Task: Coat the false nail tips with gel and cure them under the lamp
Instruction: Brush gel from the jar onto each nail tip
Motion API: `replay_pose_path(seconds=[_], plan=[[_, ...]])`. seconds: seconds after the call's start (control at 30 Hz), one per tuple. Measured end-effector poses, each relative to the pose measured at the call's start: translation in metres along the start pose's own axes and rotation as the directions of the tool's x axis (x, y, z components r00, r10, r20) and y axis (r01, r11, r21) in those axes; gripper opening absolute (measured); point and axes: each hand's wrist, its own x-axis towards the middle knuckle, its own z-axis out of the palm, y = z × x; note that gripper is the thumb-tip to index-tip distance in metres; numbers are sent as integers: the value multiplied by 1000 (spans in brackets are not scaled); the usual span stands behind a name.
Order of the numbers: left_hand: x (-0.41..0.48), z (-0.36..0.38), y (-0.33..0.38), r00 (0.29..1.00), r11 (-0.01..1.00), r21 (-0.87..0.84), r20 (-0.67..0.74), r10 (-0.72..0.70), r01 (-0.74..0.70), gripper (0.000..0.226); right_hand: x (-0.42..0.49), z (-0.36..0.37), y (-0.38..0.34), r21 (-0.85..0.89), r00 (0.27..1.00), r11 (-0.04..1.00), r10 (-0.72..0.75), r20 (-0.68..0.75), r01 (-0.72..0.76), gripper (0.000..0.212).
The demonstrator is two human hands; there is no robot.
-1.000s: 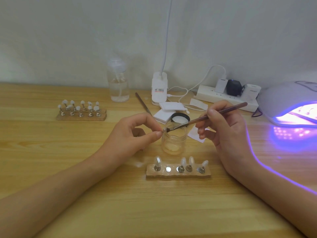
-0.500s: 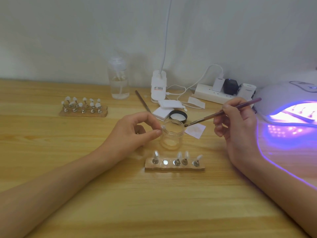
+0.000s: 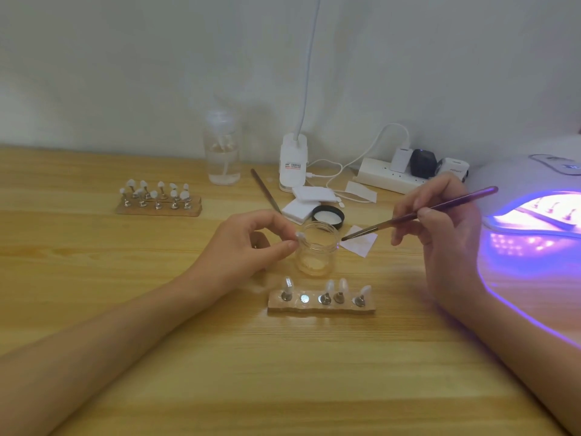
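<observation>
Single view, worn on the head, wide-angle: looking forward and down over the table [image 3: 78, 247], close in, both forearms [image 3: 110, 350] entering from the bottom corners, back wall [image 3: 125, 73] up top, curing lamp [image 3: 515, 174] clipped at the right edge.

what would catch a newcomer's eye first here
First, the nail lamp at the right edge, glowing violet and spilling light onto the wooden table. Next, mid-table, the left hand pinches a false nail tip beside an open glass jar, while the right hand holds a thin brush, its tip near the jar's rim. Just in front lies a wooden holder with four upright tips.
</observation>
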Motion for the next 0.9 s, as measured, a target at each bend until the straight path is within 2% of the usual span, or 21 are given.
replay_pose_path(seconds=[0.17, 0.27, 0.37, 0.47, 0.57, 0.7, 0.9], plan=[[-2, -10, 11, 993, 974, -214, -68, -95, 79, 14, 1, -3, 5, 98, 989, 992, 91, -116, -80, 16], [-9, -17, 24, 996, 956, -290, -52, -69, 51, 7, 0, -3, 9, 155, 974, 977, 168, -155, -144, 11], [-20, -12, 37, 998, 977, -211, 46, 31, -21, 10, 0, -1, 11, 162, 970, 972, 195, -146, -171, 12], [-28, 1, 40, 991, 997, 15, 107, 75, -77, 15, -1, 1, 10, 145, 975, 974, 192, -115, -175, 21], [-33, 9, 36, 985, 989, 96, 140, 97, -111, 12, -1, 3, 9, 139, 976, 973, 199, -91, -186, 30], [-37, 11, 27, 973, 955, 233, 182, 145, -186, 9, -1, 3, 10, 131, 970, 969, 221, -97, -208, 24], [-37, 14, 18, 983, 971, 214, 171, 70, -106, 16, 0, 3, 11, 131, 967, 966, 236, -95, -222, 25]])
